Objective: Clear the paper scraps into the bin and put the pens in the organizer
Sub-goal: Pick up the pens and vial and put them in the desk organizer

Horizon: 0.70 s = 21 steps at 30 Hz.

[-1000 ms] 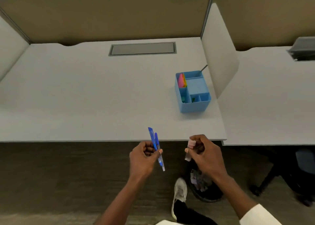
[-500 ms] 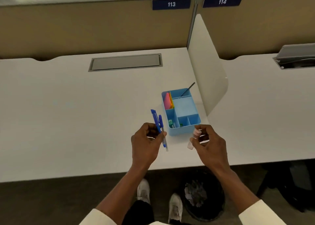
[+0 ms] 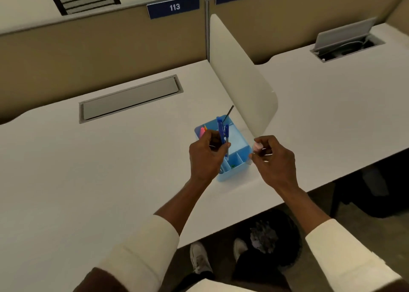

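A light blue compartmented organizer [image 3: 239, 141] sits on the white desk [image 3: 110, 158] beside the divider. My left hand [image 3: 207, 156] grips two blue pens [image 3: 222, 132] upright, directly over the organizer's middle. My right hand [image 3: 274, 158] hovers just right of the organizer, closed on a small pinkish-white pen [image 3: 256, 149]. A thin black pen [image 3: 229, 112] stands in the organizer's far corner, and pink and orange items [image 3: 202, 131] fill its left slot. The black bin [image 3: 274, 238], with paper scraps inside, stands on the floor under the desk edge.
A white curved divider [image 3: 241, 81] rises just behind the organizer. A grey cable hatch [image 3: 130, 99] is set into the desk at the back. The neighbouring desk has an open hatch [image 3: 347, 43]. My shoes [image 3: 199, 258] stand near the bin.
Both hands have moved forward from the desk's front edge to the organizer. The blue pens now hang over its compartments, and my view has come closer and tilted.
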### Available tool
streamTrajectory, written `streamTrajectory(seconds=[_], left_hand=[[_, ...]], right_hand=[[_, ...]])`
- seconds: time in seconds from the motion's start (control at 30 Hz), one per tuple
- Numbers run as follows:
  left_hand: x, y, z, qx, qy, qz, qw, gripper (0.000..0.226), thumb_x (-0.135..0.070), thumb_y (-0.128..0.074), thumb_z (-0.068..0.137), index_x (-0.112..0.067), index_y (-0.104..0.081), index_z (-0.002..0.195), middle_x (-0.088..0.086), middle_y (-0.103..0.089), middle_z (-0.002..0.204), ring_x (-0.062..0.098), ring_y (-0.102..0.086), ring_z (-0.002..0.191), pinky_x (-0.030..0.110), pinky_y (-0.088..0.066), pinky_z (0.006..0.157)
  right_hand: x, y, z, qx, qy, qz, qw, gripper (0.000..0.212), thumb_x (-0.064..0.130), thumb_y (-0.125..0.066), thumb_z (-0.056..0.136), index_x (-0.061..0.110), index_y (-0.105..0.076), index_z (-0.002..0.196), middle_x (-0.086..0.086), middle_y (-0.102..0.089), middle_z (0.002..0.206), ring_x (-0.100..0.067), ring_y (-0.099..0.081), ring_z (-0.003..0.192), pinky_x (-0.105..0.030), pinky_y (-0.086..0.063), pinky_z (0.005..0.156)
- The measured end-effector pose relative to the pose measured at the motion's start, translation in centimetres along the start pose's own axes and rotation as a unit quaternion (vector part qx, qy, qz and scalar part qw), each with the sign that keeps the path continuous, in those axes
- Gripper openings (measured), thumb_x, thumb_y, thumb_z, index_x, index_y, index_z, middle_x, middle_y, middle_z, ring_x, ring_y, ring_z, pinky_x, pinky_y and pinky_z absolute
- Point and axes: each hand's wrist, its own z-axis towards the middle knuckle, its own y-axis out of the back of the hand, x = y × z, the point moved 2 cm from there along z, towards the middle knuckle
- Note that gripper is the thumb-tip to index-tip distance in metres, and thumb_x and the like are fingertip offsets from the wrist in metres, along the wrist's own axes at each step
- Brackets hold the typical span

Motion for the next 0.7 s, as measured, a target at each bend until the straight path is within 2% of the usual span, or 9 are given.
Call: streamTrajectory(seconds=[0.13,0.2,0.3,0.47,0.53,0.6,0.7], left_hand=[[0.7,-2.1,0.9,0.018,0.01,0.018,1.0,0.03,-0.021,-0.084,0.088,-0.007,-0.071,0.111,0.006,-0.08,0.104,0.021,-0.076,0.091,0.038,-0.065,0.09],[1.5,-3.1,0.6,0.027,0.036,0.028,0.999,0.032,-0.024,-0.084,0.088,-0.008,-0.071,0.112,0.006,-0.08,0.108,0.022,-0.076,0.096,0.042,-0.064,0.093],[2.7,-4.1,-0.1,0.022,0.061,0.039,0.997,0.03,-0.027,-0.086,0.087,-0.014,-0.071,0.11,0.001,-0.08,0.109,0.016,-0.074,0.097,0.041,-0.064,0.093],[4.0,-4.9,-0.7,-0.006,0.086,0.07,0.994,0.031,-0.031,-0.088,0.083,-0.014,-0.074,0.106,0.002,-0.079,0.104,0.015,-0.071,0.094,0.038,-0.061,0.09],[4.3,-5.2,-0.7,-0.003,0.091,0.086,0.992,0.032,-0.032,-0.088,0.083,-0.014,-0.076,0.106,0.002,-0.078,0.103,0.017,-0.067,0.099,0.038,-0.057,0.089],[4.3,-5.5,-0.8,0.0,0.088,0.11,0.99,0.031,-0.033,-0.088,0.083,-0.015,-0.078,0.106,0.001,-0.077,0.103,0.018,-0.062,0.105,0.034,-0.052,0.087],[4.0,-5.8,-0.8,-0.01,0.096,0.128,0.987,0.028,-0.033,-0.088,0.083,-0.015,-0.08,0.103,0.001,-0.075,0.101,0.017,-0.058,0.107,0.014,-0.04,0.077]], right_hand=[[-0.3,-0.2,1.6,0.003,0.029,-0.013,0.999,0.031,0.026,-0.08,0.091,0.021,-0.063,0.117,0.008,-0.074,0.1,-0.004,-0.07,0.082,-0.015,-0.056,0.078],[-0.7,-0.3,2.2,0.015,0.036,-0.019,0.999,0.033,0.024,-0.081,0.09,0.019,-0.063,0.118,0.003,-0.077,0.105,-0.007,-0.071,0.086,-0.019,-0.058,0.08],[-1.4,-0.5,2.7,0.033,0.057,-0.034,0.997,0.035,0.024,-0.082,0.09,0.019,-0.065,0.119,0.002,-0.076,0.106,-0.013,-0.074,0.089,-0.028,-0.064,0.08],[-2.8,-1.3,3.3,0.072,0.086,-0.053,0.992,0.036,0.025,-0.082,0.089,0.021,-0.065,0.12,0.004,-0.074,0.109,-0.012,-0.072,0.09,-0.028,-0.063,0.078],[-3.3,-1.8,3.6,0.087,0.1,-0.069,0.989,0.037,0.026,-0.082,0.088,0.022,-0.065,0.121,0.004,-0.074,0.108,-0.012,-0.07,0.09,-0.027,-0.062,0.076],[-3.8,-2.4,3.7,0.096,0.11,-0.082,0.986,0.037,0.028,-0.082,0.088,0.023,-0.064,0.12,0.004,-0.073,0.104,-0.013,-0.069,0.086,-0.027,-0.06,0.073],[-4.4,-3.0,3.8,0.108,0.122,-0.092,0.982,0.037,0.028,-0.082,0.088,0.022,-0.064,0.119,0.002,-0.073,0.104,-0.015,-0.069,0.086,-0.021,-0.053,0.072]])
